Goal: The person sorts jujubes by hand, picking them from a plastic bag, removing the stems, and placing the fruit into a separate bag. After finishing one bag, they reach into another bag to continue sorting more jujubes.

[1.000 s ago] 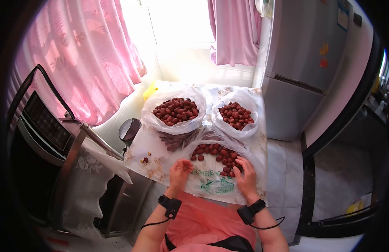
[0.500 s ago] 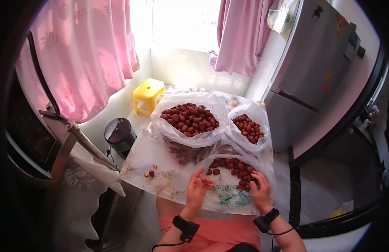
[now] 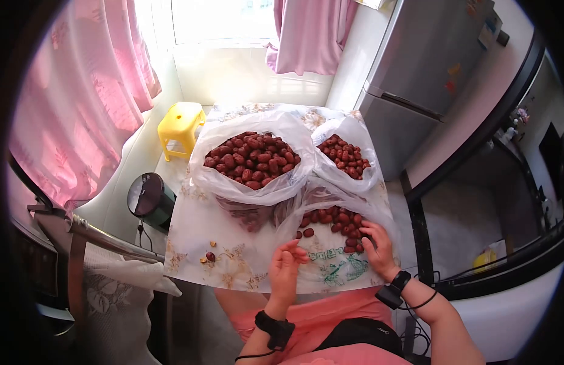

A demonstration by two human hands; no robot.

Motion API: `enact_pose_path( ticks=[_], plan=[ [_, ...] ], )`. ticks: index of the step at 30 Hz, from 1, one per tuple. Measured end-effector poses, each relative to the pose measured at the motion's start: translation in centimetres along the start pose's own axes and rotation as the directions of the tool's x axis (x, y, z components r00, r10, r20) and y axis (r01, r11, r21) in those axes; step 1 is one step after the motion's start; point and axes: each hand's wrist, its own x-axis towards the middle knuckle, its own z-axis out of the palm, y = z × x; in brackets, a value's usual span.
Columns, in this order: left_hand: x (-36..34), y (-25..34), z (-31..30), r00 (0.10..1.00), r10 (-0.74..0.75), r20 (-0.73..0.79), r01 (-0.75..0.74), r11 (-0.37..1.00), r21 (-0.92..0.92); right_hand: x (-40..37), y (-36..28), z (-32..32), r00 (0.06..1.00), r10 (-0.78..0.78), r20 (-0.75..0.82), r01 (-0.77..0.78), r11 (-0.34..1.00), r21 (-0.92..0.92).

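My left hand [image 3: 286,265] is at the near left of an opened plastic bag [image 3: 330,272], its fingers loosely curled and apart with nothing in them. At the bag's right side, my right hand [image 3: 379,244] has its fingers spread next to the loose red dates [image 3: 344,222] lying inside; whether the fingertips touch them is unclear. Behind stand a large bag [image 3: 201,176] full of dates and a smaller bag [image 3: 368,177] with more dates. A single date [image 3: 210,257] and small yellowish bits lie on the tablecloth at the left.
A patterned cloth covers the table [image 3: 191,231]. Beyond its left side are a yellow stool [image 3: 180,125] and a dark round bin [image 3: 151,201]. A grey fridge [image 3: 410,79] stands at the back right. Dark straps with cables circle both wrists.
The view has shifted, so the table appears further left and higher. My right hand has turned inward, closer to the dates. My left hand stays at the bag's left side.
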Motion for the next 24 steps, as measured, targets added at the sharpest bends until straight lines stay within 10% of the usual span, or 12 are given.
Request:
enact_pose_path(
  ticks=[2,7,9,12,14,19,24],
  plan=[
    [-0.4,2.3,0.1,0.997,-0.009,-0.072,-0.005,0.981,-0.195,0.0,0.3,0.0,0.999,-0.032,0.002,0.032,0.999,-0.013],
    [0.2,5.3,-1.8,0.970,0.202,-0.131,-0.208,0.978,-0.032,0.2,0.3,0.1,0.998,-0.022,-0.055,0.027,0.995,0.096],
    [1.0,4.8,-2.1,0.944,0.270,-0.189,-0.132,0.834,0.536,0.5,0.3,-0.5,0.997,-0.031,-0.076,0.043,0.988,0.151],
    [0.7,4.4,-1.1,0.941,0.325,-0.097,-0.068,0.459,0.886,0.6,-0.8,-2.8,0.997,-0.008,-0.073,0.033,0.935,0.352],
    [1.1,2.1,-2.9,0.932,0.362,-0.037,-0.135,0.439,0.888,0.1,-1.6,-5.5,0.975,-0.135,-0.179,0.153,0.984,0.092],
    [2.4,2.5,-2.8,0.981,0.077,-0.179,0.097,0.606,0.790,-2.8,3.9,-7.9,0.990,0.082,-0.116,-0.080,0.997,0.020],
    [2.7,4.1,-0.6,0.973,0.117,-0.197,0.012,0.833,0.553,-3.7,5.9,-6.4,0.980,0.192,-0.049,-0.187,0.979,0.083]
  ],
)
